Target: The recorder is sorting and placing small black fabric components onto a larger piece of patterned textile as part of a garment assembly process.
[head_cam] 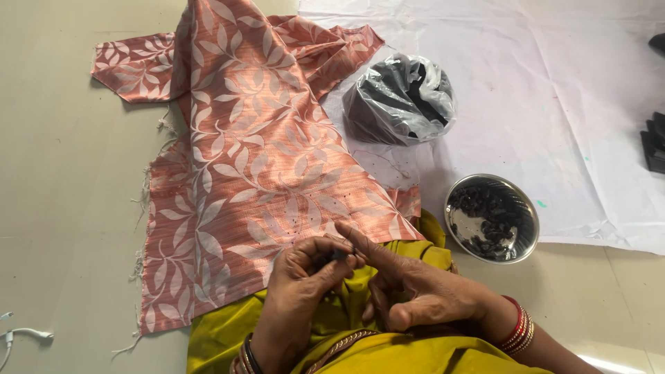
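- Pale floor [62, 173] runs under everything I see, with a white sheet [554, 104] spread over its far right part.
- My left hand [301, 294] has its fingers pressed together, pinching a small dark piece [339, 255]; what that piece is I cannot make out.
- My right hand [415, 291] touches the same piece with its forefinger stretched out, the other fingers curled loosely.
- Both hands hang over my yellow-green garment [222, 332], just at the near edge of the pink leaf-patterned cloth [242, 173] lying on the floor.
- A steel bowl [492, 218] of small dark bits stands near the right hand, on the sheet's near edge.
- Beyond it sits a clear plastic bag [402, 97] of dark things, its contents blurred by the wrinkled film.
- Black objects [654, 142] at the right edge and a white cable [21, 336] at the near left are cut off.
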